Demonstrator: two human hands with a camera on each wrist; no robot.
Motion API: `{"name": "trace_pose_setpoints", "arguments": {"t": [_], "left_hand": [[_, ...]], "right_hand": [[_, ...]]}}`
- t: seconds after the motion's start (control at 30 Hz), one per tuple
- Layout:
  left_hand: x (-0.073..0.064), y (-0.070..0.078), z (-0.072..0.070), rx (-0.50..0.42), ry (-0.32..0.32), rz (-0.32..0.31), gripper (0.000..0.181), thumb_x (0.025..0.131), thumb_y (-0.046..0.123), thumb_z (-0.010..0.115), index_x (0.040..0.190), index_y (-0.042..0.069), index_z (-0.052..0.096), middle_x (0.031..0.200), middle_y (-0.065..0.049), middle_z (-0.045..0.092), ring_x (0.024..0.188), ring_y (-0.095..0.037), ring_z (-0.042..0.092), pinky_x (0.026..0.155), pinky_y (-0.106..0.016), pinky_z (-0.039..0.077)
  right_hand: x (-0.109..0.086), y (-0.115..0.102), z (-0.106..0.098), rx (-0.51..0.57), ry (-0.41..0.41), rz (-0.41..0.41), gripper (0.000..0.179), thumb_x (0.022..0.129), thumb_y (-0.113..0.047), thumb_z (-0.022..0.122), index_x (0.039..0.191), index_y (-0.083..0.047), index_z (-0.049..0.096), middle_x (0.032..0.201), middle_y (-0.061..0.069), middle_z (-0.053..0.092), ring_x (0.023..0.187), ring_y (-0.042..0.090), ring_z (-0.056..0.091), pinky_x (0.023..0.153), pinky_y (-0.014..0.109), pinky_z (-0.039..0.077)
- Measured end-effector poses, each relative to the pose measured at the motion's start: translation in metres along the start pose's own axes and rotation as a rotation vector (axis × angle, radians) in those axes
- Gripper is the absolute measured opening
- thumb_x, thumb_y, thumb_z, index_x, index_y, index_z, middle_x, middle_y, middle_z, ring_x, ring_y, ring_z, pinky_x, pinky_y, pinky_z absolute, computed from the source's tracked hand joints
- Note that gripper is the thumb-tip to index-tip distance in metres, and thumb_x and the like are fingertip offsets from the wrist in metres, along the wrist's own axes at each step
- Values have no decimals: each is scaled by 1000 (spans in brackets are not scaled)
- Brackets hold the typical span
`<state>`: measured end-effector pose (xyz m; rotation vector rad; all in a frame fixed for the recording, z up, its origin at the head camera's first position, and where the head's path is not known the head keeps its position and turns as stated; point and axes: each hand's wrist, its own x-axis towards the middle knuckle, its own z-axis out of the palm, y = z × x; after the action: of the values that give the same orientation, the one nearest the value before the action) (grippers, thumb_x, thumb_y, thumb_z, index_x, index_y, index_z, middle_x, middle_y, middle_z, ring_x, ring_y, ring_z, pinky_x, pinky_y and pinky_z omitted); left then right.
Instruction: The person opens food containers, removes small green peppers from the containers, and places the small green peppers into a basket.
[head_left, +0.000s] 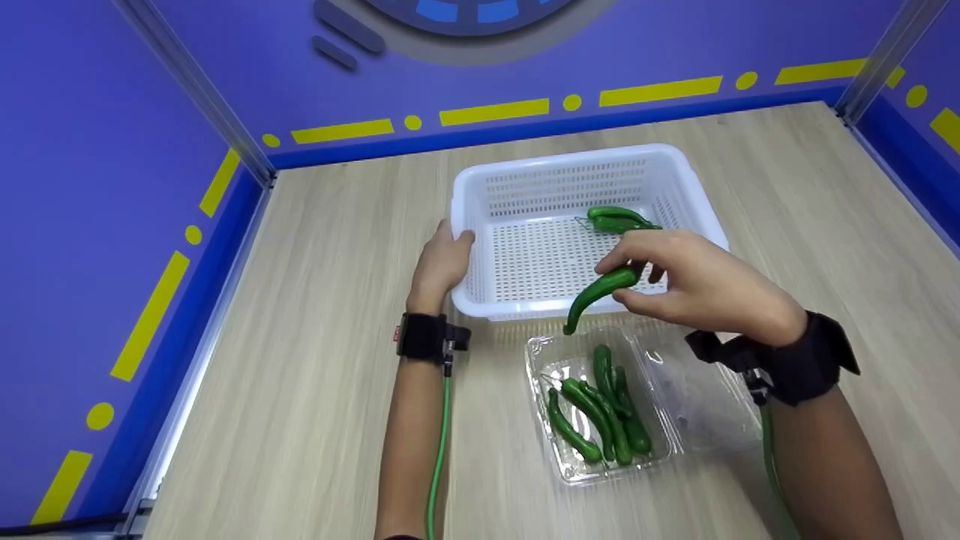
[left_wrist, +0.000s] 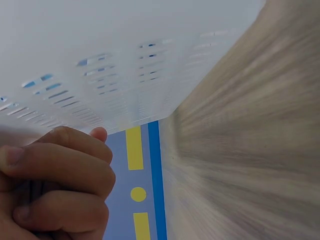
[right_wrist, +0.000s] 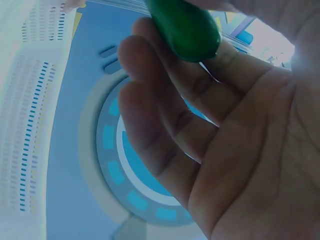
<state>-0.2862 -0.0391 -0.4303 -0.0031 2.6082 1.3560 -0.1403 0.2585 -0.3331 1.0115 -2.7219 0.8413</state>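
My right hand (head_left: 697, 285) pinches a green chili pepper (head_left: 596, 296) between thumb and fingers, above the near rim of the white basket (head_left: 525, 309). In the right wrist view the thick end of the pepper (right_wrist: 187, 32) shows against the fingers, and the other fingers (right_wrist: 145, 125) are loosely bent. At the basket's left side, my left hand (head_left: 442, 262) grips the rim, thumb on top and curled fingers (left_wrist: 75, 165) against the outer wall. Inside the basket lie green peppers (head_left: 619, 220), partly hidden behind my right hand.
A clear plastic clamshell box (head_left: 574, 476) stands in front of the basket, its lid (head_left: 705, 397) folded open to the right under my forearm. Several green peppers (head_left: 600, 412) lie in it. Blue panels (head_left: 525, 82) wall the wooden table (head_left: 315, 315) at the back and sides.
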Motion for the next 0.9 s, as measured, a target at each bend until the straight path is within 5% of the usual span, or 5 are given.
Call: {"name": "trace_pose_setpoints", "arguments": {"t": [0.33, 0.9], "left_hand": [[-1, 0, 0, -6, 4, -11, 54, 107, 35, 39, 155, 11, 34, 115, -15, 66, 95, -25, 71, 71, -36, 59], [-2, 1, 0, 3, 12, 1, 53, 106, 35, 40, 155, 14, 36, 116, -12, 66, 94, -23, 69, 73, -36, 59]], "right_hand": [[-4, 6, -9, 33, 112, 27, 26, 84, -3, 79, 102, -19, 69, 93, -12, 69, 77, 5, 60, 67, 17, 49], [-6, 27, -16, 51, 244, 184, 19, 86, -5, 76, 99, -18, 70, 86, -9, 71, 78, 3, 62, 64, 16, 49]]}}
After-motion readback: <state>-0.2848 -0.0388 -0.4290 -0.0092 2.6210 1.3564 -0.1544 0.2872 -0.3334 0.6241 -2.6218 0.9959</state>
